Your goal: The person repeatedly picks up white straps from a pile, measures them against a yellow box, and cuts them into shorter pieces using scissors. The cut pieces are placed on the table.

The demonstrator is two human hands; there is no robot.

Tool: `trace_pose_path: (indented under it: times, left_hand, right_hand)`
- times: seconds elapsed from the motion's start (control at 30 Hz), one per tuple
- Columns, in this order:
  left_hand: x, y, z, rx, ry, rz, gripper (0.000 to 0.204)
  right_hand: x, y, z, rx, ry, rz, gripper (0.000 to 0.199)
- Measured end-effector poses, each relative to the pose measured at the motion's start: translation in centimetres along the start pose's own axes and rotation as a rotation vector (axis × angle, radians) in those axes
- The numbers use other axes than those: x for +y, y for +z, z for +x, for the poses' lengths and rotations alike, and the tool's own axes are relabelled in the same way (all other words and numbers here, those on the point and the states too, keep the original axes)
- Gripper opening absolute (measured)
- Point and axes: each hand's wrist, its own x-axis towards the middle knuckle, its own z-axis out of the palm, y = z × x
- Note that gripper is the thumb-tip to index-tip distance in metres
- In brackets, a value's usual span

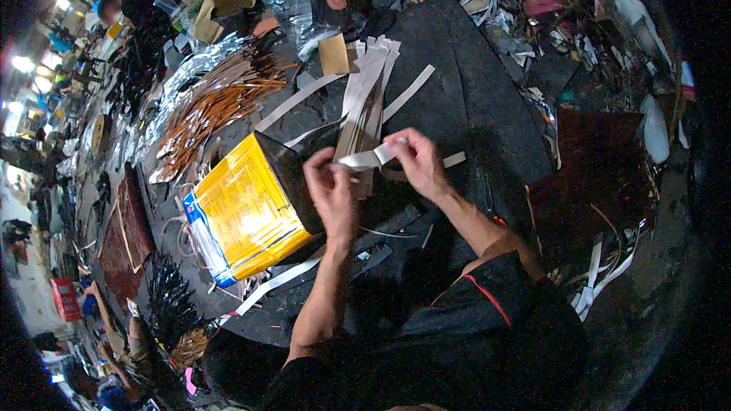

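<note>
A pale, light-coloured strip (362, 160) is stretched between my two hands. My right hand (417, 164) pinches its right end between thumb and fingertips. At the other end, my left hand (331, 192) has its fingers curled in on the strip; some of them are slightly blurred. Just beyond my hands, a bundle of similar flat strips (365, 95) lies on the dark work surface (449, 91), with loose ones fanned around it. Left of my left hand, a yellow rectangular tin (247, 209) with a blue and white end lies on its side.
A heap of thin brown strips (217, 106) lies at the far left. A tan square piece (333, 55) sits beyond the bundle. Dark brown sheet material (586, 175) and scraps lie on the right. Another person's arm (106, 312) shows at the lower left.
</note>
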Motion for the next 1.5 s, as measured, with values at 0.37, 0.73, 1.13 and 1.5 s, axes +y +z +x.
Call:
trace_pose_path:
  times: [0.37, 0.73, 1.13, 1.5]
  left_hand:
    - [9.4, -28.2, 9.6, 0.229, 0.560, -0.375, 0.051]
    - [15.4, -27.2, 12.3, 0.475, 0.440, 0.827, 0.049]
    - [19.3, 4.3, 5.6, -0.820, 0.151, -0.197, 0.034]
    - [-7.1, 5.5, 9.9, -0.324, -0.051, 0.391, 0.033]
  right_hand:
    - [18.2, -19.2, 2.2, 0.542, 0.158, -0.250, 0.021]
    - [19.6, -28.0, -0.4, 0.958, 0.732, -0.781, 0.023]
    - [5.3, -19.6, 6.0, 0.606, -0.041, 0.199, 0.028]
    - [-0.6, -20.5, 4.4, 1.069, -0.318, -0.845, 0.044]
